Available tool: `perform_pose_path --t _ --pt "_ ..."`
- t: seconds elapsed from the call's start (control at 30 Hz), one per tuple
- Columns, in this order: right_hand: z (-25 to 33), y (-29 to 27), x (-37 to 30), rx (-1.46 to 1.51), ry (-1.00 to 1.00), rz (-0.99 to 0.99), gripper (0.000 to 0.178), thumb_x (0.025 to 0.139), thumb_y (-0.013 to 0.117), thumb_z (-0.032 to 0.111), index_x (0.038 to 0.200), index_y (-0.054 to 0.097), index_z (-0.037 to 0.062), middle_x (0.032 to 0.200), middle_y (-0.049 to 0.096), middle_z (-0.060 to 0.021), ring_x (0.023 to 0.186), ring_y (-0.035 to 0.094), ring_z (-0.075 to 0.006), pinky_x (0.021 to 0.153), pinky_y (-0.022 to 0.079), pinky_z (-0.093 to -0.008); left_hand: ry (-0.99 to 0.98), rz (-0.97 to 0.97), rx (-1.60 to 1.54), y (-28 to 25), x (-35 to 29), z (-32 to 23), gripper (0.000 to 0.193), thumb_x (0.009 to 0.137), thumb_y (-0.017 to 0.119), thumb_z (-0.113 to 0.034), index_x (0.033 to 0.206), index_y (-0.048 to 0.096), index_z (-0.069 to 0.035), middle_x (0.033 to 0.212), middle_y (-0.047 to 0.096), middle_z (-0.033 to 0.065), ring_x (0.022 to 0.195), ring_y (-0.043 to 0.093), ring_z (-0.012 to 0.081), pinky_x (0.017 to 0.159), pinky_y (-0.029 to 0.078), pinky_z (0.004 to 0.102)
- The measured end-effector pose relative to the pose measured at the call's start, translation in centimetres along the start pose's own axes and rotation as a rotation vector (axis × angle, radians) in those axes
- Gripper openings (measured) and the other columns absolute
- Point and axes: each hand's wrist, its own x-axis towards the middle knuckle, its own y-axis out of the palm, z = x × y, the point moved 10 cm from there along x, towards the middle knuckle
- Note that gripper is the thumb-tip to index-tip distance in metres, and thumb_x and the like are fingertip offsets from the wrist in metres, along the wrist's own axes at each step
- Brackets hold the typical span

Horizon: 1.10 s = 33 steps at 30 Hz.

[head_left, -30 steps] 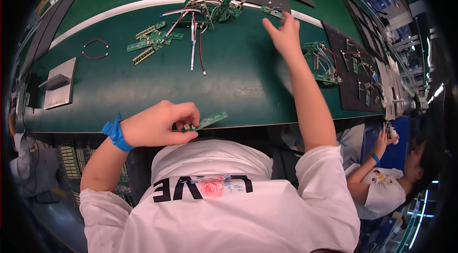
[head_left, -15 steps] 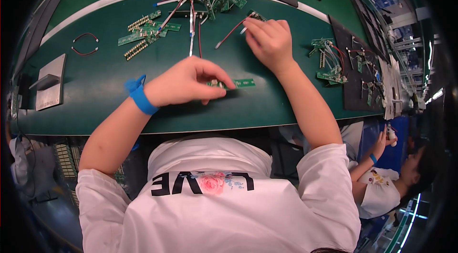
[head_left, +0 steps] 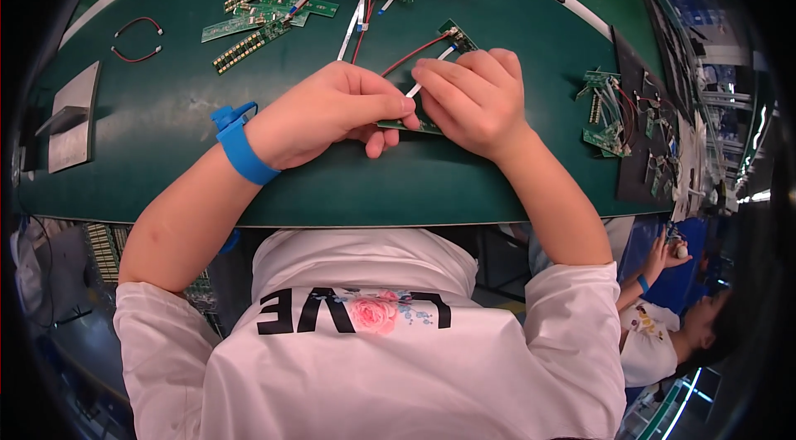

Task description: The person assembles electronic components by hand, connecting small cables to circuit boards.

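Note:
My left hand point(head_left: 332, 112), with a blue wrist strap point(head_left: 240, 145) on its wrist, pinches a small green circuit board point(head_left: 410, 124) just above the green work mat point(head_left: 166, 166). My right hand point(head_left: 477, 100) meets it from the right and holds a cable assembly: a red wire point(head_left: 412, 51) and a white flat cable point(head_left: 414, 88) lead up to a small green board point(head_left: 458, 35). The fingertips of both hands touch over the held board, which is mostly hidden under them.
Several green boards point(head_left: 265, 13) with red and white cables lie at the mat's far left and top. More wired boards point(head_left: 609, 112) sit at the right. A loose red wire loop point(head_left: 137, 38) and a grey metal block point(head_left: 73, 115) lie at the left. Another person point(head_left: 672, 332) sits lower right.
My right hand came back from the far pile with a wired cable. My left hand lifted the small board from the mat's near edge, and both hands now meet at the middle.

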Motion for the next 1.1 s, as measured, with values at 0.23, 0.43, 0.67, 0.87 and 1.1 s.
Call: perform_pose_path --t 0.23,0.43,0.67,0.87,1.1 --pt "-1.8 1.6 0.3 0.492 0.315 0.253 0.015 0.079 0.062 0.018 0.092 0.065 0.0114 0.088 0.063 0.0014 0.081 0.049 -0.0195 0.083 0.026 -0.0347 -0.071 0.0 -0.053 -0.9 0.2 1.1 0.018 0.088 0.059 -0.015 0.09 0.066 0.002 0.086 0.065 0.0086 0.069 0.06 0.0125 0.052 0.046 0.0217" --pt "-2.6 4.0 0.0 0.703 0.488 0.421 0.005 0.079 0.063 0.013 0.079 0.059 0.0107 0.072 0.052 0.0027 0.079 0.049 -0.0157 0.087 0.026 -0.0336 -0.021 0.081 0.132 -0.6 -0.1 0.2 0.019 0.089 0.058 -0.015 0.09 0.066 0.002 0.082 0.065 0.008 0.06 0.06 0.012 0.053 0.047 0.0219" --pt "-4.3 4.0 -1.5 0.856 0.621 0.437 0.009 0.072 0.065 0.005 0.073 0.057 0.0101 0.067 0.05 0.004 0.068 0.047 -0.0121 0.081 0.03 -0.0295 0.068 0.019 0.087 -0.4 -0.3 0.0 0.014 0.085 0.059 0.0 0.098 0.062 0.004 0.087 0.064 0.009 0.068 0.062 0.013 0.063 0.049 0.022" --pt "-4.2 3.5 -2.1 0.877 0.762 0.452 0.007 0.07 0.061 -0.005 0.073 0.057 -0.001 0.071 0.054 -0.0043 0.07 0.046 -0.0157 0.066 0.034 -0.0269 0.158 -0.139 -0.05 -1.4 -0.6 0.0 0.04 0.085 0.053 0.008 0.124 0.044 0.004 0.098 0.063 0.0122 0.085 0.064 0.0171 0.079 0.05 0.0249" --pt "-3.4 2.9 -2.1 0.646 0.771 0.386 0.007 0.072 0.066 -0.003 0.077 0.061 -0.0021 0.082 0.057 -0.0079 0.083 0.049 -0.018 0.075 0.038 -0.028 0.189 -0.224 -0.087 -2.3 -0.5 0.1 0.032 0.086 0.053 0.006 0.118 0.047 0.007 0.106 0.063 0.0161 0.099 0.063 0.0224 0.09 0.05 0.0302"
